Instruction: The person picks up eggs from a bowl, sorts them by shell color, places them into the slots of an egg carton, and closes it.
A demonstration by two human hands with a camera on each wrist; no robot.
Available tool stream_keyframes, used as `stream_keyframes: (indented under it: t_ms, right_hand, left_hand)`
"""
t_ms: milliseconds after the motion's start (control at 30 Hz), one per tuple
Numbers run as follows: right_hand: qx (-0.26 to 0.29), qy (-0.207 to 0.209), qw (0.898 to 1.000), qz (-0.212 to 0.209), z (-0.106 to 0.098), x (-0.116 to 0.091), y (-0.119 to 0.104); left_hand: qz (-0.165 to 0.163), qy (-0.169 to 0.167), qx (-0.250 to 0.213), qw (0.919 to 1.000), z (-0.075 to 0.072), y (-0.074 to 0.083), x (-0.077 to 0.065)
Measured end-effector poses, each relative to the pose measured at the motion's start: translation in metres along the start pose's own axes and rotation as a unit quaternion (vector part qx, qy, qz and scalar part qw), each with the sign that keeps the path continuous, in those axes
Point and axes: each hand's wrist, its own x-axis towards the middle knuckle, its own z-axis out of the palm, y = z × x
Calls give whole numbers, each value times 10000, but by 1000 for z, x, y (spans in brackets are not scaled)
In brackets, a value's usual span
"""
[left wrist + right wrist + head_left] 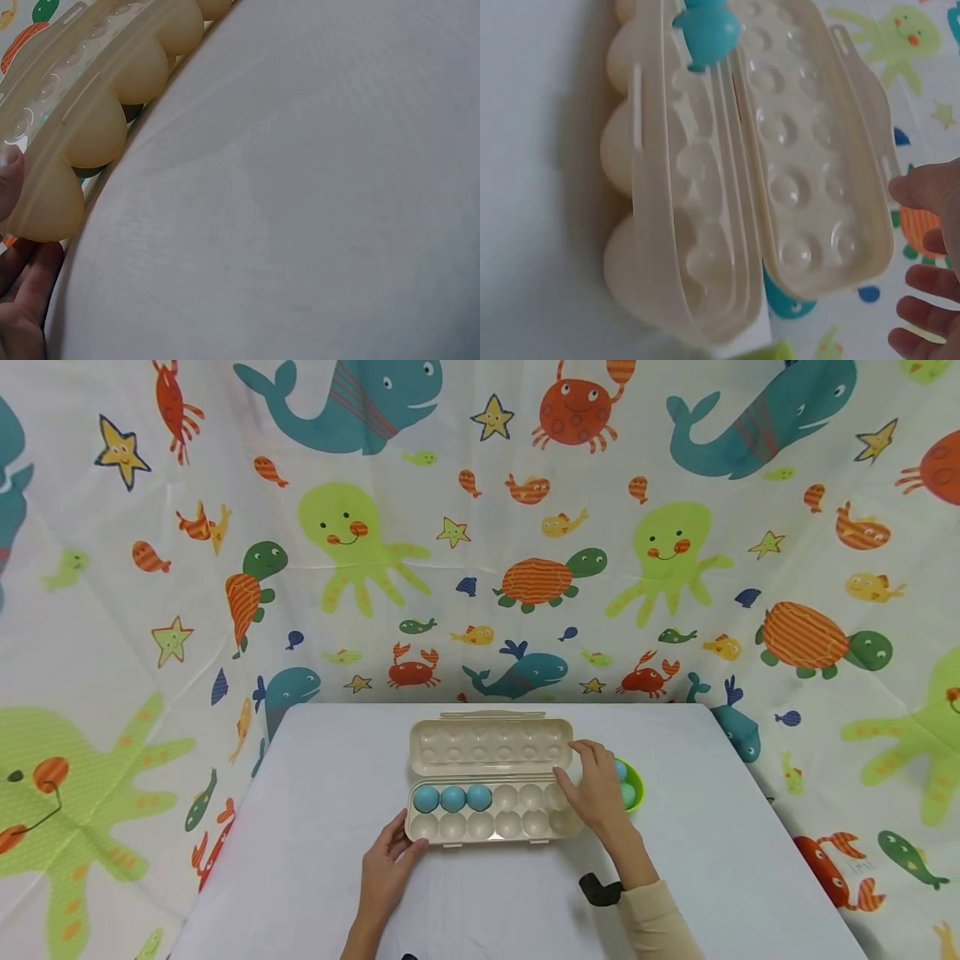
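A beige plastic egg carton (506, 825) lies on the table with its lid (491, 747) swung back. Three blue eggs (453, 799) fill the left end of its rear row; the other cups look bare. My left hand (386, 870) grips the front left corner, thumb at the rim and fingers (39, 277) low against the cup. Over the right end hovers my right hand (597, 789), fingers loosely spread and holding nothing; in the right wrist view the thumb (922, 187) is close to the lid's edge, contact unclear. Behind it, a green bowl (638, 781) is partly hidden.
Inside the bowl, a blue egg (621, 770) and a greenish egg (628, 794) show. A white cloth covers the table (322, 793). A curtain printed with sea animals (450, 585) hangs behind the far edge. A black device (600, 890) sits at the right wrist.
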Motion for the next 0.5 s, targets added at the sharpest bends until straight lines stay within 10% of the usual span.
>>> stream_keyframes:
  t_ms: [500]
  right_hand:
    - [-177, -344, 9916, 1234, -15, -6, 51]
  left_hand:
    - [70, 18, -109, 9999, 0, -4, 1]
